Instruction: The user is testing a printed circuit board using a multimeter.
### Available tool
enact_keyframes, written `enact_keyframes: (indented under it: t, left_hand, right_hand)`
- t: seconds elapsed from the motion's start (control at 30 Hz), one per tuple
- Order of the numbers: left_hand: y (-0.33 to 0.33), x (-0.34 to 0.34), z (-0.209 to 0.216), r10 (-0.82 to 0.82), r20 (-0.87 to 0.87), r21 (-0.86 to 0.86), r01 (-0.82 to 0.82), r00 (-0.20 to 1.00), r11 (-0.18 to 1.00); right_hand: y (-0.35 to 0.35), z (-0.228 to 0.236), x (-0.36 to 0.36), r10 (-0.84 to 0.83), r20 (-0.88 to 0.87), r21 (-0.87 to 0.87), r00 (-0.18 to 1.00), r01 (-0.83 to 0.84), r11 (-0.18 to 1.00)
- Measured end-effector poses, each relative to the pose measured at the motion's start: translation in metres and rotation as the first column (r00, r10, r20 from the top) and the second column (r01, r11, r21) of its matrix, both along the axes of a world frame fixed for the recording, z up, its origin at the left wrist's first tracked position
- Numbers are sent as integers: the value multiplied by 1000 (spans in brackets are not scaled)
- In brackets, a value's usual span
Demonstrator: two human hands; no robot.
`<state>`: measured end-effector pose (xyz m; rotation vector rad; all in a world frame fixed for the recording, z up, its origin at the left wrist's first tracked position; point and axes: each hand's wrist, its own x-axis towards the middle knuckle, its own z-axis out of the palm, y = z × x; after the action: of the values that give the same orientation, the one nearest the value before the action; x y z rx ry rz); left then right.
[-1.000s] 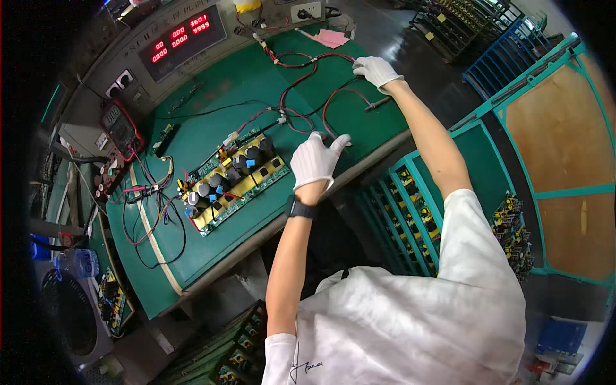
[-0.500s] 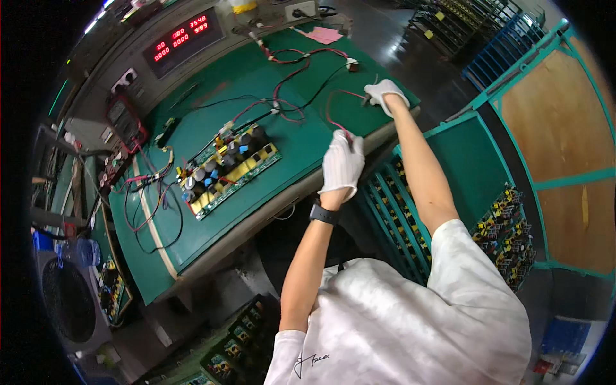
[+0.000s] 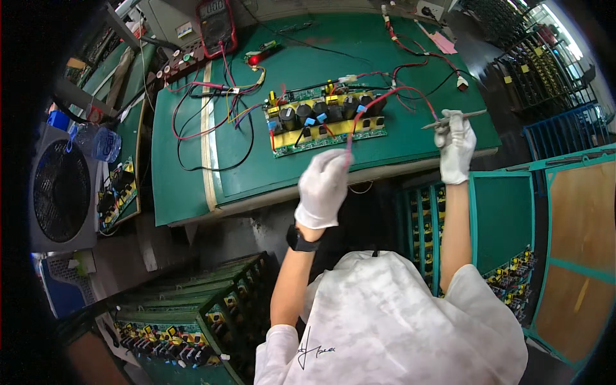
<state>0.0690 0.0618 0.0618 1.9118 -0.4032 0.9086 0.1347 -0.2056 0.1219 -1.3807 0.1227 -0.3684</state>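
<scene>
In white gloves, both my hands are over the green bench. My left hand (image 3: 323, 190) is closed around the lower end of a red lead (image 3: 350, 142), just in front of the circuit board (image 3: 378, 133). My right hand (image 3: 456, 149), to the right of the board, pinches slim grey metal tweezers (image 3: 473, 114), held almost level. The red lead arches over the board's right end and runs to the tweezers by my right fingers. The board lies flat, carrying black capacitors, yellow parts and blue parts. What tips the lead in my left hand is hidden by the glove.
A red-framed multimeter (image 3: 217, 27) stands at the bench's back left, with leads trailing onto the green mat (image 3: 282, 186). A wire harness (image 3: 410, 51) and pink paper (image 3: 443, 43) lie at the back right. Racks of boards (image 3: 167, 333) stand below left, a teal rack (image 3: 502, 205) at right.
The view has swung left, bringing the multimeter in. My right hand has come back from the bench's right end with the tweezers; my left has moved nearer the board, lead still held.
</scene>
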Motion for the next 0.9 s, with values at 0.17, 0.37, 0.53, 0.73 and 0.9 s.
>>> enact_keyframes:
  t: [0.17,0.37,0.53,0.73,0.9]
  left_hand:
    - [59,0,-29,107,101,214,-127,989,969]
    - [77,2,-44,124,98,393,-153,987,907]
    - [77,-1,-49,209,53,444,-210,976,871]
    - [68,-2,-42,291,41,417,-281,956,864]
    - [59,-5,-36,366,11,438,-334,930,835]
  right_hand:
    - [85,-40,-24,239,34,-116,970,-234,965]
    - [125,-84,-20,432,319,-445,844,-269,854]
    - [132,-69,-11,437,309,-600,844,-184,779]
    - [131,-69,-9,510,323,-647,797,-207,734]
    - [134,-69,-12,514,339,-685,788,-167,709]
